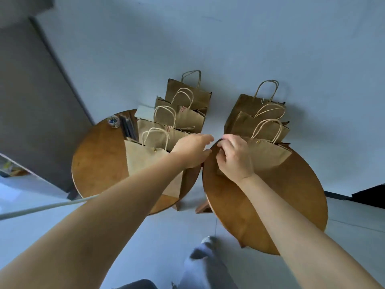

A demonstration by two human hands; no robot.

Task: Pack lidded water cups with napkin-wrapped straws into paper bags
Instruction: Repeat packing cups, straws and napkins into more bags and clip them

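The right hand (234, 158) pinched the near bag (268, 156) on the right counter (270, 205), its handles pointing far; the left hand (192, 151) hovered beside, fingers loosely spread.

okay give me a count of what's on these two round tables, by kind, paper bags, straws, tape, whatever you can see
Paper bags: 7, with 4 on the left table (nearest) and 3 on the right table (nearest)
Tape rolls: 1
Dark straws: one bundle, too blurred to count singly
White box or card behind the left bags: 1
Total: 10 items, counting the straws as one bundle
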